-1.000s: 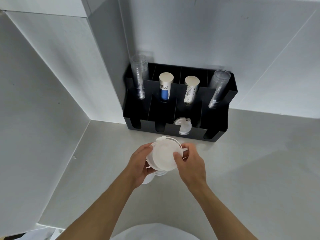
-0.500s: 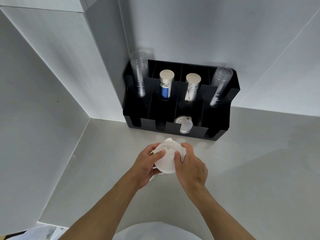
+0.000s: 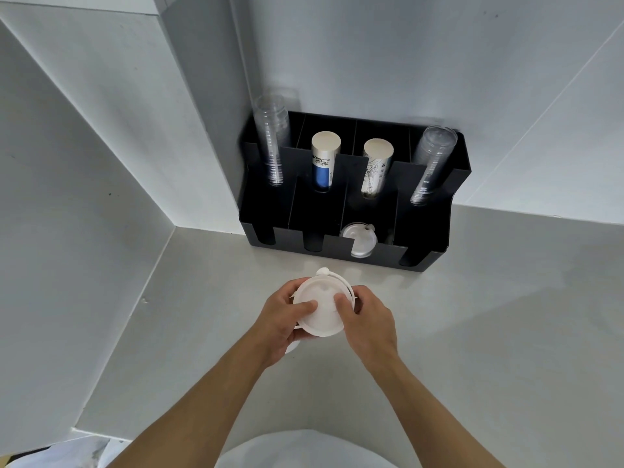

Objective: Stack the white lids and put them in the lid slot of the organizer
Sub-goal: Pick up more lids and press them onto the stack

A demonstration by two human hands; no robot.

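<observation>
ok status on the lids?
Left hand and right hand both gripping white lid stack. Organizer lid slot already holds lids. Path clear.

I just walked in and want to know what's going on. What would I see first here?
First you'd see two bare hands, left hand and right hand, pressing a stack of round white plastic lids together above the grey counter. Behind them, against the wall, stands a black plastic organizer holding tall stacks of clear cups, with more white lids in a front slot.
</observation>
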